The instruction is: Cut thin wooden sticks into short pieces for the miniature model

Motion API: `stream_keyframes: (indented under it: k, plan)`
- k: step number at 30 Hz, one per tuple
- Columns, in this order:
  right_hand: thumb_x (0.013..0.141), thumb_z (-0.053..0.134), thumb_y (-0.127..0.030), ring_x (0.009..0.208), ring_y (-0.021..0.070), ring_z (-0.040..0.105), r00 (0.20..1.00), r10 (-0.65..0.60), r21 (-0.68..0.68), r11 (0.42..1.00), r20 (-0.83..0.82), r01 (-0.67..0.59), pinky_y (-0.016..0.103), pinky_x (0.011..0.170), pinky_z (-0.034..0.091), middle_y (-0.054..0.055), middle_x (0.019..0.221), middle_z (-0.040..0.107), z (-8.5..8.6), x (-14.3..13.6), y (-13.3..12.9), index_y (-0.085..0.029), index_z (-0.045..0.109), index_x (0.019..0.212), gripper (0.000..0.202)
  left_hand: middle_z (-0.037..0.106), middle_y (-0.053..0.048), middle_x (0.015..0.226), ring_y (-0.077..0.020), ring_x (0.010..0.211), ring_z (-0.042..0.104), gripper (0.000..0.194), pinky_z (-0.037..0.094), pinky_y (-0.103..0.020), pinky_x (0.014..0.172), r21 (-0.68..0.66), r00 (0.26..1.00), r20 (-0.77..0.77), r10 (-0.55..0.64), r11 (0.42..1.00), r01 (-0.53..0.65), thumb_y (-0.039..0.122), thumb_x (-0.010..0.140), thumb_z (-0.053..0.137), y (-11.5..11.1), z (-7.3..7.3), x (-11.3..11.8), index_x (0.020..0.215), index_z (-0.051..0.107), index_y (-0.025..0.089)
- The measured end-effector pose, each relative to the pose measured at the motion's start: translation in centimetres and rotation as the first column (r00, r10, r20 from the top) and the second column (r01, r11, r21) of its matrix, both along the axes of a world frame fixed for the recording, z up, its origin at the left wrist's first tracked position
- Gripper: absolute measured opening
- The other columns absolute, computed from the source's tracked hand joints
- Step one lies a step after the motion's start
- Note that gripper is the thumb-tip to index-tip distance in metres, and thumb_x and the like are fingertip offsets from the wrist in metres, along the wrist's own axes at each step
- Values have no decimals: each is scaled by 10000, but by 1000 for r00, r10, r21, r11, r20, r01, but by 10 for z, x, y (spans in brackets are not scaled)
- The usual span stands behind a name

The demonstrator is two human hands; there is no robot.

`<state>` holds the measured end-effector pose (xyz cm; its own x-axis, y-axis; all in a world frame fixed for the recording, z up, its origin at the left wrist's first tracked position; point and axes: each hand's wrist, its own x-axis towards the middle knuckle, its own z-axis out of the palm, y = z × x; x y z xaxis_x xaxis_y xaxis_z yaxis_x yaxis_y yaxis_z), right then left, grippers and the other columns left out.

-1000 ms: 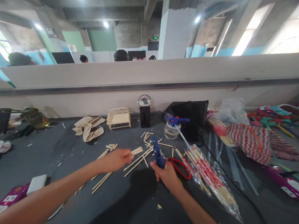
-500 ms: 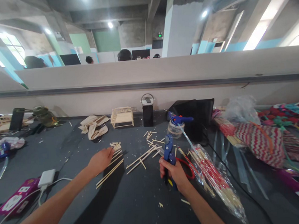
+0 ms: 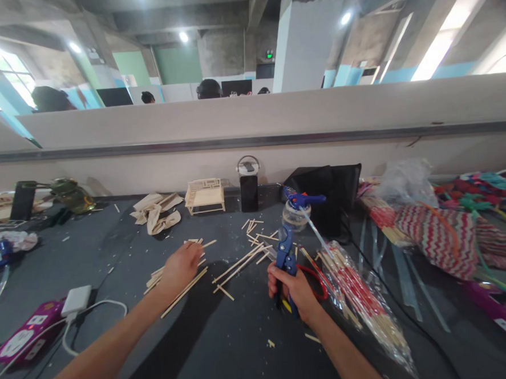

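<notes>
Fingers of the right hand (image 3: 294, 290) wrap closed around the blue cutter (image 3: 285, 255); the left hand (image 3: 181, 266) rests loosely spread on wooden sticks (image 3: 186, 289).

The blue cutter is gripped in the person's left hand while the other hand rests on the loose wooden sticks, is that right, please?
Not quite: the head view shows the blue cutter gripped in the right hand, not the left. The left hand is the one resting on the loose wooden sticks on the dark table.

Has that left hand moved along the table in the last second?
Yes. The left hand has slid left, away from the black speaker by the wall, and now rests on a cluster of short sticks, apart from the blue cutter.
</notes>
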<state>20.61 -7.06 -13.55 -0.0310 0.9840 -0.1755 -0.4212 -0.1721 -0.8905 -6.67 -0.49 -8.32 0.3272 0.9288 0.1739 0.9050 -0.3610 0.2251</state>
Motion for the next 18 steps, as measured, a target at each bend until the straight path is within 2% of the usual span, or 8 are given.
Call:
stream_keyframes:
  k: [2, 5, 8, 11, 14, 16, 17, 18]
  plan:
    - [674, 734, -439, 456, 106, 481, 1000, 0, -7, 1000, -6, 0, 253, 446, 460, -58, 557, 499, 0, 0, 0, -174, 537, 795, 352, 598, -69, 887, -189, 831, 575, 269, 417, -297, 756, -63, 995, 85, -60, 996, 65, 309, 929, 366, 0, -4, 29, 884, 600, 183]
    - [660, 741, -436, 463, 108, 483, 1000, -2, -11, 1000, -10, 1, 257, 453, 469, -57, 559, 493, 5, 1, -2, -174, 537, 789, 356, 578, -80, 932, -207, 823, 575, 259, 428, -308, 741, -193, 989, 104, -105, 973, 124, 417, 815, 554, 2, -17, 67, 890, 592, 172]
    - [671, 730, -426, 467, 107, 491, 1000, 6, -1, 1000, -5, -6, 255, 468, 476, -50, 564, 498, 9, 1, -3, -169, 536, 774, 339, 576, -68, 865, -200, 803, 568, 121, 424, -296, 727, -257, 984, 118, -133, 953, 159, 289, 763, 590, 8, -29, 87, 776, 560, 172]
    - [668, 724, -424, 469, 108, 496, 1000, 1, 0, 1000, -5, -1, 253, 470, 475, -50, 569, 502, 11, -1, -4, -172, 536, 778, 333, 563, -45, 770, -178, 759, 556, 75, 409, -284, 709, -274, 981, 156, -118, 949, 158, 164, 768, 512, 14, -34, 88, 697, 502, 183]
    - [664, 706, -435, 470, 113, 495, 998, 8, 5, 1000, 54, -8, 261, 481, 476, -53, 571, 501, 13, -1, -5, -178, 535, 802, 338, 529, -3, 684, -146, 666, 531, 151, 396, -262, 645, -281, 974, 214, -75, 950, 135, 214, 860, 388, 18, -34, 79, 734, 470, 198]
    - [707, 646, -452, 450, 123, 492, 973, 15, 0, 1000, 230, -15, 265, 479, 465, -55, 536, 486, 19, 4, -7, -178, 543, 816, 312, 488, 27, 625, -130, 592, 500, 236, 381, -243, 587, -279, 956, 293, -10, 955, 96, 287, 914, 286, 19, -34, 71, 770, 454, 205]
    - [731, 613, -449, 443, 132, 499, 926, 8, -3, 1000, 378, -7, 265, 476, 456, -52, 517, 485, 24, 9, -8, -177, 555, 819, 292, 467, 38, 607, -125, 572, 484, 262, 373, -236, 567, -266, 932, 361, 35, 962, 67, 327, 921, 268, 19, -34, 66, 779, 451, 205]
    - [758, 579, -436, 444, 145, 515, 834, -9, 0, 1000, 552, 10, 265, 478, 448, -43, 503, 494, 30, 15, -9, -177, 570, 826, 269, 449, 44, 601, -121, 565, 470, 277, 365, -230, 556, -247, 893, 442, 80, 968, 35, 363, 918, 272, 18, -35, 63, 786, 456, 204]
